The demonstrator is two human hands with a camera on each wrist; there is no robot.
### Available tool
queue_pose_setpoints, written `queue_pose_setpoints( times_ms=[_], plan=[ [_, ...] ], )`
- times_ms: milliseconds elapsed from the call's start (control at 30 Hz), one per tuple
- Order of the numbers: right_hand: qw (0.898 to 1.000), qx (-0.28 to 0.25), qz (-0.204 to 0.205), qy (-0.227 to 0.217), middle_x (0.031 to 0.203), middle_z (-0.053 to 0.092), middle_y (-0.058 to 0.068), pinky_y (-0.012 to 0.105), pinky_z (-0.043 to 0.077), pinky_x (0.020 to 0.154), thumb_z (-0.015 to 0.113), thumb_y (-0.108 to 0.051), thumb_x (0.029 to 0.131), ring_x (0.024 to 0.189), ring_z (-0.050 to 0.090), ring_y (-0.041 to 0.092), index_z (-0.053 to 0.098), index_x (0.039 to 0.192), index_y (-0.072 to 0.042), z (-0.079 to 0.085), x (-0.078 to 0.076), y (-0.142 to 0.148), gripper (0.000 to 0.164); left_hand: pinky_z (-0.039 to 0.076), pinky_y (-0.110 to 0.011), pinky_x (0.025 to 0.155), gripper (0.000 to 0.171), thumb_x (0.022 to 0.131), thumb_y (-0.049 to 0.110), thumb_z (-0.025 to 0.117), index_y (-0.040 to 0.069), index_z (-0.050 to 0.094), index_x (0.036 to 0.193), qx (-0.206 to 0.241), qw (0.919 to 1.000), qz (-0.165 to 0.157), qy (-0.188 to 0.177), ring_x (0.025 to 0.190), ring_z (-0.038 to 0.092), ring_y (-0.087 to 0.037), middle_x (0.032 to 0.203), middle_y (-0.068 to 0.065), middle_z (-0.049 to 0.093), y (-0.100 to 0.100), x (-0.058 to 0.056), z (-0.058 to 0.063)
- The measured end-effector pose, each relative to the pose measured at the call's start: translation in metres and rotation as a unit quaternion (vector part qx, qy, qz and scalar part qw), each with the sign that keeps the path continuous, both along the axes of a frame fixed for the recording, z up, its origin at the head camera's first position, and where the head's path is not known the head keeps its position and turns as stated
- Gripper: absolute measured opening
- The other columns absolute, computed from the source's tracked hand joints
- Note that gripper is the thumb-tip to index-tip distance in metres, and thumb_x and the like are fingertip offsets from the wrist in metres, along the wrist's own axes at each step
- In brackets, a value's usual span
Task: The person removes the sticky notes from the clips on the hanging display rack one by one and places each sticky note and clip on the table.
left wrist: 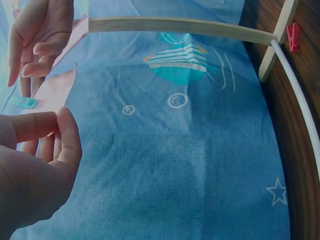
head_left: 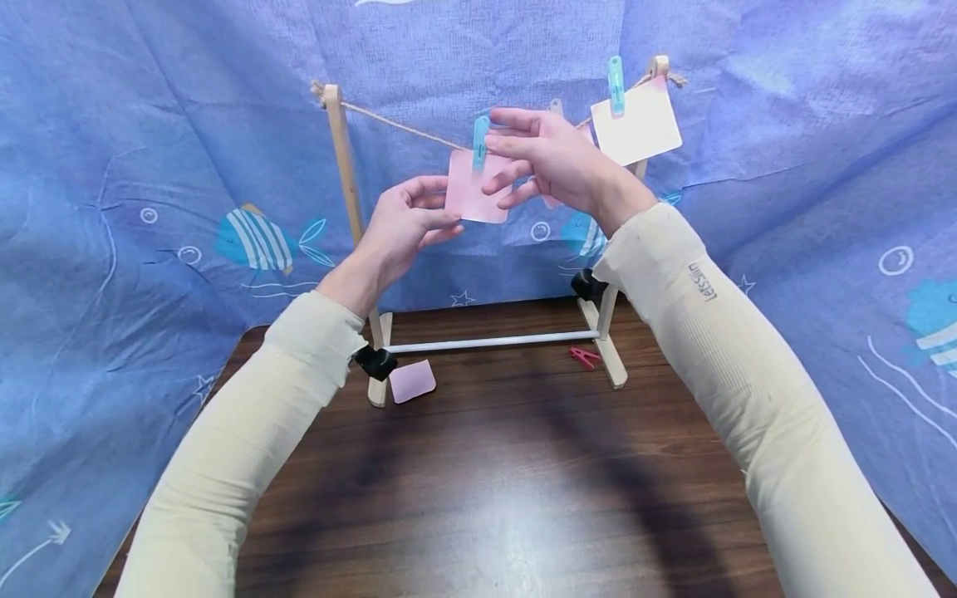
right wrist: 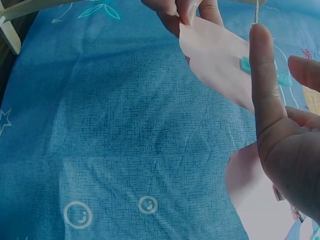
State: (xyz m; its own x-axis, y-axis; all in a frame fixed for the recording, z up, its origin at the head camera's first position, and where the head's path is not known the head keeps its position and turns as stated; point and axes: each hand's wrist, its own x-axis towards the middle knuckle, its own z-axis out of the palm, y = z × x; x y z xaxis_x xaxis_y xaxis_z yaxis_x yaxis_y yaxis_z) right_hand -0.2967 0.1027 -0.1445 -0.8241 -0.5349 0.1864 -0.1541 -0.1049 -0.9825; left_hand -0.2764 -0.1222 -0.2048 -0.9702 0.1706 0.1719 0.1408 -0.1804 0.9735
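Observation:
A pink card (head_left: 465,189) hangs from the twine (head_left: 404,127), fastened at its top edge by a teal clothespin (head_left: 481,137). My left hand (head_left: 404,214) pinches the card's lower left corner between thumb and fingers; the left wrist view shows this thumb and fingertips (left wrist: 64,117) meeting at the card's edge. Fingers spread, my right hand (head_left: 557,158) is beside the clothespin and partly overlaps the card. In the right wrist view, its extended finger (right wrist: 264,75) crosses in front of the clothespin (right wrist: 283,78). Another pink card (head_left: 552,201) is mostly hidden behind the right hand.
A whitish card (head_left: 639,129) hangs at the right under another teal clothespin (head_left: 616,87). Wooden posts (head_left: 344,162) carry the twine, joined low by a white bar (head_left: 489,342). On the table (head_left: 478,465) lie a pinkish card (head_left: 412,382) and a red clothespin (head_left: 585,357).

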Motion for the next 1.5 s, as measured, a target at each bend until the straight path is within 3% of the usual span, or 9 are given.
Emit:
queue_pose_setpoints(
  times_ms=[267, 567, 767, 1200, 1500],
  plan=[
    [1.0, 0.025, -0.016, 0.007, 0.16, 0.036, 0.008, 0.037, 0.062, 0.063, 0.065, -0.018, 0.101, 0.079, 0.073, 0.023, 0.026, 0.16, -0.008, 0.003, -0.001, -0.002, 0.071, 0.06, -0.025, 0.07, 0.035, 0.089, -0.014, 0.067, 0.002, 0.067, 0.12, -0.006, 0.9999, 0.01, -0.001, 0.084, 0.065, -0.02, 0.101, -0.011, 0.066, -0.002, -0.001, 0.0],
    [0.997, 0.006, -0.074, 0.007, 0.148, 0.053, 0.006, 0.028, 0.06, 0.055, 0.073, -0.023, 0.095, 0.072, 0.072, 0.021, 0.049, 0.15, -0.009, 0.005, 0.001, -0.006, 0.062, 0.057, -0.024, 0.069, 0.027, 0.09, -0.008, 0.069, 0.005, 0.069, 0.114, -0.034, 0.9992, 0.017, 0.013, 0.087, 0.062, -0.019, 0.105, -0.01, 0.067, -0.005, -0.002, -0.001],
    [0.996, 0.013, -0.089, 0.014, 0.14, 0.059, 0.007, 0.024, 0.055, 0.049, 0.073, -0.022, 0.095, 0.07, 0.071, 0.019, 0.058, 0.142, -0.01, 0.004, 0.002, -0.008, 0.051, 0.056, -0.028, 0.074, 0.027, 0.09, -0.005, 0.069, 0.007, 0.069, 0.115, -0.054, 0.9982, 0.02, 0.015, 0.092, 0.063, -0.02, 0.109, -0.009, 0.067, -0.007, -0.001, -0.001],
    [0.995, 0.032, -0.09, 0.023, 0.139, 0.061, 0.008, 0.024, 0.056, 0.049, 0.073, -0.021, 0.094, 0.067, 0.07, 0.02, 0.059, 0.14, -0.008, 0.004, 0.002, -0.007, 0.05, 0.056, -0.029, 0.077, 0.025, 0.092, -0.001, 0.068, 0.006, 0.069, 0.115, -0.074, 0.9969, 0.026, 0.013, 0.094, 0.062, -0.022, 0.111, -0.009, 0.066, -0.009, -0.001, -0.001],
    [0.989, 0.082, -0.114, 0.044, 0.133, 0.065, 0.009, 0.027, 0.058, 0.051, 0.078, -0.025, 0.092, 0.069, 0.071, 0.021, 0.058, 0.141, -0.007, 0.014, 0.006, -0.005, 0.056, 0.06, -0.025, 0.07, 0.025, 0.092, 0.005, 0.075, 0.002, 0.07, 0.116, -0.034, 0.9994, 0.0, 0.0, 0.082, 0.067, -0.021, 0.108, -0.012, 0.067, -0.012, 0.001, 0.006]
  ],
)
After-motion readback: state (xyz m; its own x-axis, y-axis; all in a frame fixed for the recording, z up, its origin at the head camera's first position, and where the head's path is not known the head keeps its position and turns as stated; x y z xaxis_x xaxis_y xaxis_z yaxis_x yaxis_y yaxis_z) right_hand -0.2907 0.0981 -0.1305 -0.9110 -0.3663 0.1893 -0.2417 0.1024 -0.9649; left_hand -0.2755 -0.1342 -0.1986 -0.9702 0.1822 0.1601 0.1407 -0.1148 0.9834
